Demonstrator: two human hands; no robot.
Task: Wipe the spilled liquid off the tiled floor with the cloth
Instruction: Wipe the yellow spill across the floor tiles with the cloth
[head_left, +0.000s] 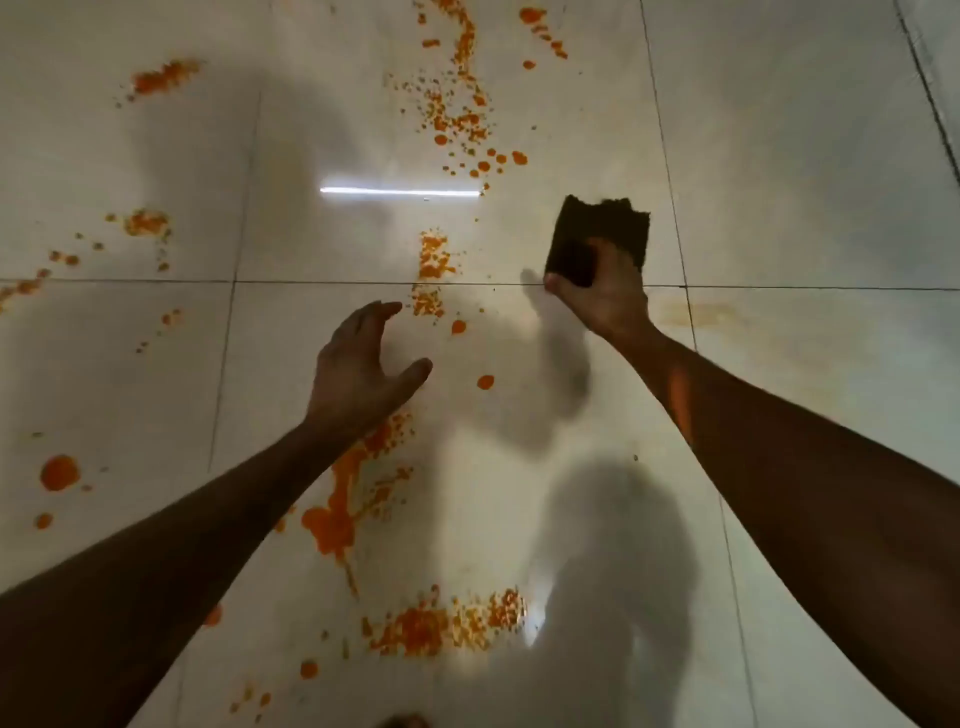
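Observation:
Orange liquid is splashed over the pale tiled floor (779, 156): a long trail (457, 104) at the top middle, a thick puddle (332, 519) under my left forearm, and a speckled patch (441, 623) near the bottom. My right hand (602, 296) holds a folded dark brown cloth (602, 234) up above the floor, right of the middle. My left hand (358, 369) hovers empty with its fingers spread, above the floor and just left of a small streak (431, 275).
Smaller orange spots lie at the left (60, 473) and upper left (161, 78). Dark grout lines cross the floor. A bright strip of reflected light (400, 192) lies mid-floor. Shadows of my arms and body fall on the lower right tiles.

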